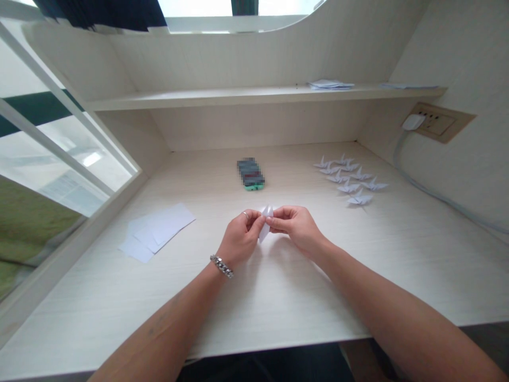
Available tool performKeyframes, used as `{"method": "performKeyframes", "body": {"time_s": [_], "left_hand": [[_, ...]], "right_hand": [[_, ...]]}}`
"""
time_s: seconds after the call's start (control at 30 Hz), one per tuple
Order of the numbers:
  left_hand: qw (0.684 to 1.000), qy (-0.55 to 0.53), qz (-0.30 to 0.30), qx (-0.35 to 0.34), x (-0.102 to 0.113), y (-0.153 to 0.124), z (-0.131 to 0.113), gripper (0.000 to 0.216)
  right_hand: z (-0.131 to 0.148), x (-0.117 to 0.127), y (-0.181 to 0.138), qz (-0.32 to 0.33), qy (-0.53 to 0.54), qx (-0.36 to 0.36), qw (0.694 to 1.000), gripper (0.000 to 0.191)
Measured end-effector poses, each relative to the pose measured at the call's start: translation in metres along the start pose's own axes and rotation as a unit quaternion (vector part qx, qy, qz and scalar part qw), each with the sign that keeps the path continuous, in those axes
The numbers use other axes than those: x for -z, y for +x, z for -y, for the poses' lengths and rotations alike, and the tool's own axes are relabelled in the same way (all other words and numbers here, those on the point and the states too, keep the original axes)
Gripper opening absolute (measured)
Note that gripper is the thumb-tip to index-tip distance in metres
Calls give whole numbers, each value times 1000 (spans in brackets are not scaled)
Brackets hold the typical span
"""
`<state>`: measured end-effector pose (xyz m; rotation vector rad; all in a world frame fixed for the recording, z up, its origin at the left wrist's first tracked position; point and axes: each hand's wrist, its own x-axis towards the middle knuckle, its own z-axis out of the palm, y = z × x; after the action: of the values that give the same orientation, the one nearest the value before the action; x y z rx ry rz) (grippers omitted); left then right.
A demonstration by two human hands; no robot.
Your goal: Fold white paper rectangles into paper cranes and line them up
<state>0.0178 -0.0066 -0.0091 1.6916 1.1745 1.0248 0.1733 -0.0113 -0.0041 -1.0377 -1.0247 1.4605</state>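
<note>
Between both hands, just above the middle of the desk, is a small folded white paper (264, 229) with a pointed lower end. My left hand (241, 237) pinches its left side between thumb and fingers; a ring and a chain bracelet show on this hand and wrist. From the other side my right hand (296, 224) pinches the paper's right edge with thumb and forefinger. To the right and farther back stand several white paper cranes (349, 187) in a loose group. The fingertips hide part of the folds.
Loose white paper sheets (161, 229) overlap on the left of the desk (234, 329). A phone with a green edge (253, 187), its screen blurred, lies behind the hands. More papers (331, 84) rest on the shelf (222, 96). A cable (437, 196) runs down from the socket at right.
</note>
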Motion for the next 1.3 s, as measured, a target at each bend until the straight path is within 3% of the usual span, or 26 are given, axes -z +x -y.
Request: {"method": "performKeyframes", "body": {"time_s": [0.3, 0.53, 0.77, 1.3], "left_hand": [[998, 56, -25, -12, -1, -4, -4, 23], [999, 29, -26, 5, -3, -3, -5, 24], [1000, -20, 13, 12, 0, -3, -8, 22], [1000, -9, 22, 11, 0, -3, -10, 19]], "right_hand": [[1, 1, -1, -20, -54, 22, 998, 36], [-2, 1, 2, -31, -51, 29, 998, 34], [6, -1, -3, -36, -13, -6, 999, 38], [9, 2, -4, -28, -17, -3, 999, 32]]}}
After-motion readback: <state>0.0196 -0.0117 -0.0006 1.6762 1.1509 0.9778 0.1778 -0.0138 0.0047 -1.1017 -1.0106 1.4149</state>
